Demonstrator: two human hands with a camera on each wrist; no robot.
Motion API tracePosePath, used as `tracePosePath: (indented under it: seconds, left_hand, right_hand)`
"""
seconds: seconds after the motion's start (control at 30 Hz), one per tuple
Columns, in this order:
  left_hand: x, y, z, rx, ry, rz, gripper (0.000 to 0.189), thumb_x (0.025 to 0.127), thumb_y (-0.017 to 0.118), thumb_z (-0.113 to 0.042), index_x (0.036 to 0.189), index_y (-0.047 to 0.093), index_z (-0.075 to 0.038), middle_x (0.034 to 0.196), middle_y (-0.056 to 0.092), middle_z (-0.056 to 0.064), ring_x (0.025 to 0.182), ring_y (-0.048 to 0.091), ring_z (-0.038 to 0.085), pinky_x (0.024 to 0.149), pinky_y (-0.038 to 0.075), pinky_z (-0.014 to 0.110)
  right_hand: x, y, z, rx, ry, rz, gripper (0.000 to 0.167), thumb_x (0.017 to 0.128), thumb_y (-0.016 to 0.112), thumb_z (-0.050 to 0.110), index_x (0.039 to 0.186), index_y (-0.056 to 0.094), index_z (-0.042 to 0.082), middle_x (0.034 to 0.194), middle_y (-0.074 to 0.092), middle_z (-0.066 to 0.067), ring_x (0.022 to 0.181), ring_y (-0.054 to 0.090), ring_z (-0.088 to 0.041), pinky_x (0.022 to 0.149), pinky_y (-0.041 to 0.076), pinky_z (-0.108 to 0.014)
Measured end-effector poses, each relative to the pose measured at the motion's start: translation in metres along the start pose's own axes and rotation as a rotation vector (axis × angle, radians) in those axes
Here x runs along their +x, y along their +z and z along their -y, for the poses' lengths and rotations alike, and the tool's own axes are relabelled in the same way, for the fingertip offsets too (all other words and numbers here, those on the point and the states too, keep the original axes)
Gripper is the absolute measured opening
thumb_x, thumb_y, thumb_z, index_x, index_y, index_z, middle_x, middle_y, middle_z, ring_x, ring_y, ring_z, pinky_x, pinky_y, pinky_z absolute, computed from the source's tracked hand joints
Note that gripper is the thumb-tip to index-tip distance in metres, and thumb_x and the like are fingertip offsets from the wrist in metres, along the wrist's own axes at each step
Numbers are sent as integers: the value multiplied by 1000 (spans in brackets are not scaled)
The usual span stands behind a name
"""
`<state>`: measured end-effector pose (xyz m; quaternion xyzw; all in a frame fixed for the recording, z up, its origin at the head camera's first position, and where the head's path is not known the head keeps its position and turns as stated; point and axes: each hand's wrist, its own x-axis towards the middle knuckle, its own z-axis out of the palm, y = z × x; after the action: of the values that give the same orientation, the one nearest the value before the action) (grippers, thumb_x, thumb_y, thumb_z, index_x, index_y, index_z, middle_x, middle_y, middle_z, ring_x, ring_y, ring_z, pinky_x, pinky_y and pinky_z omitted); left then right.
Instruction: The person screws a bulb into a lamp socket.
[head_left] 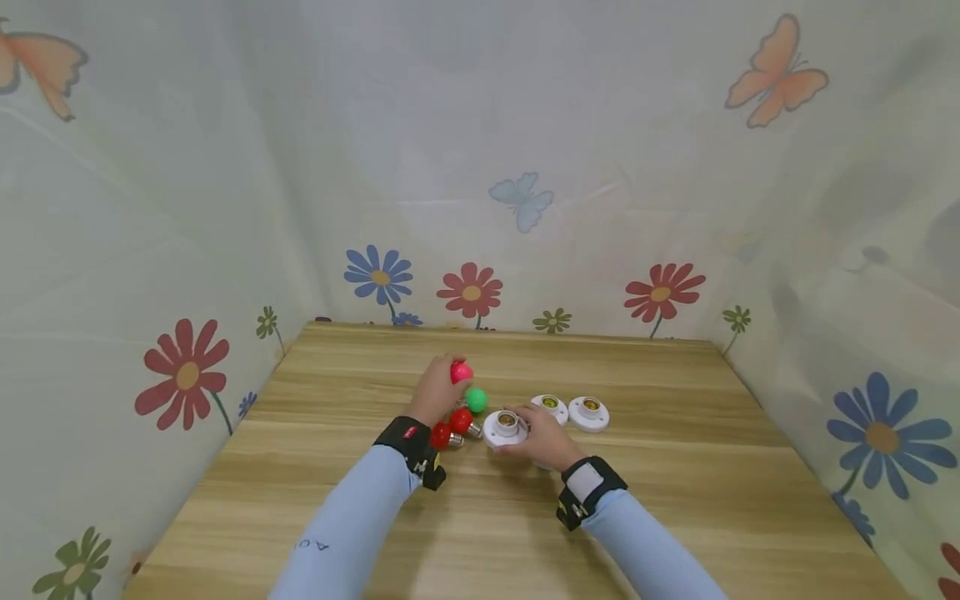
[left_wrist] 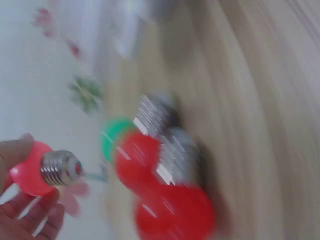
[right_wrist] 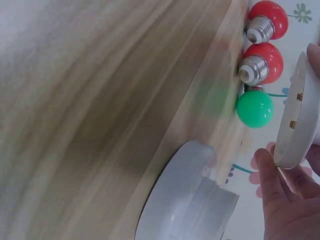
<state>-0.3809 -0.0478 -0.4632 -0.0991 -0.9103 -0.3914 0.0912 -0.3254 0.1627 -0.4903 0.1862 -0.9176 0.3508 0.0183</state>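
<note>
My left hand [head_left: 435, 393] grips a pinkish-red light bulb [head_left: 461, 372] by its globe. In the left wrist view that bulb's [left_wrist: 32, 172] metal screw base points away from the fingers. My right hand [head_left: 546, 437] holds a round white lamp holder [head_left: 495, 435] by its rim, socket facing up. The right wrist view shows the held lamp holder's [right_wrist: 289, 135] underside, raised off the table. Between the hands lie a green bulb [head_left: 476, 400] and two red bulbs, one red bulb [head_left: 461, 421] beside another red bulb [head_left: 440, 436].
Beyond my right hand, one white lamp holder [head_left: 550, 405] stands beside another lamp holder [head_left: 590, 414]. A further white piece [head_left: 543, 466] is mostly hidden under my right hand. The wooden table [head_left: 675, 500] meets flower-printed curtains [head_left: 420, 167] at the back and sides.
</note>
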Motion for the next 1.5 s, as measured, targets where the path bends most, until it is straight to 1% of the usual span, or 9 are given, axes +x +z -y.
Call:
tracePosePath:
  seconds: [0.07, 0.13, 0.27, 0.37, 0.57, 0.77, 1.0, 1.27, 1.5]
  left_hand:
    - [-6, -4, -22, -121, 104, 11, 47, 89, 70, -20, 132, 53, -10, 124, 56, 12, 110, 56, 27, 96, 50, 44]
    - [-15, -4, -37, -193, 217, 43, 49, 89, 70, -19, 134, 52, -10, 127, 55, 10, 113, 55, 26, 97, 49, 44]
    - [-30, 6, -43, -166, 392, 94, 50, 89, 70, -19, 135, 51, -12, 130, 56, 5, 116, 56, 21, 98, 49, 41]
    - [-38, 14, -38, -116, 431, 112, 50, 89, 70, -21, 135, 52, -14, 130, 57, 2, 118, 56, 18, 99, 49, 37]
    - [-47, 23, -25, -105, 437, 132, 51, 90, 69, -21, 137, 50, -14, 134, 56, 3, 124, 54, 19, 102, 46, 39]
    - [-49, 29, -17, -207, 454, 126, 50, 90, 68, -19, 137, 50, -16, 133, 56, 3, 123, 54, 19, 101, 47, 38]
    - [-50, 30, -11, -331, 366, 137, 48, 90, 67, -29, 134, 51, -18, 130, 58, 0, 120, 57, 17, 101, 47, 38]
    - [-48, 28, -10, -273, 417, 154, 48, 91, 66, -24, 136, 50, -16, 133, 56, 0, 123, 55, 16, 101, 47, 36]
    - [-47, 23, -9, -253, 411, 184, 56, 90, 68, -25, 142, 45, -22, 138, 53, -1, 128, 51, 17, 103, 45, 37]
  right_hand:
    - [1, 0, 1, -1, 0, 2, 74, 69, 87, 38, 129, 60, 5, 125, 61, -12, 116, 56, -30, 99, 45, -50]
    - [1, 0, 2, -8, -10, 0, 73, 69, 86, 39, 129, 60, 4, 126, 61, -13, 117, 56, -31, 99, 46, -50]
    - [3, 1, 4, 6, -50, -15, 71, 70, 86, 35, 128, 60, 4, 129, 60, -11, 120, 55, -29, 101, 45, -49]
    - [3, 1, 7, 52, -69, -26, 71, 69, 88, 28, 130, 58, 5, 131, 59, -10, 123, 54, -27, 103, 43, -49]
    - [2, -2, 9, 87, -31, -26, 71, 68, 88, 27, 131, 59, 10, 133, 58, -9, 127, 51, -29, 107, 38, -52]
    - [3, -2, 6, 61, -87, -57, 66, 67, 89, 28, 125, 63, 8, 125, 63, -11, 119, 57, -29, 101, 44, -49]
    - [2, 1, 5, 83, -117, -74, 63, 66, 89, 28, 119, 65, 6, 114, 64, -9, 108, 59, -25, 94, 49, -48]
    - [2, 3, 6, 85, -99, -70, 64, 66, 89, 29, 120, 64, 5, 118, 62, -10, 109, 59, -26, 93, 50, -48]
    - [3, 5, 7, 77, -105, -86, 64, 66, 89, 29, 120, 64, 6, 117, 63, -9, 109, 59, -25, 93, 50, -47]
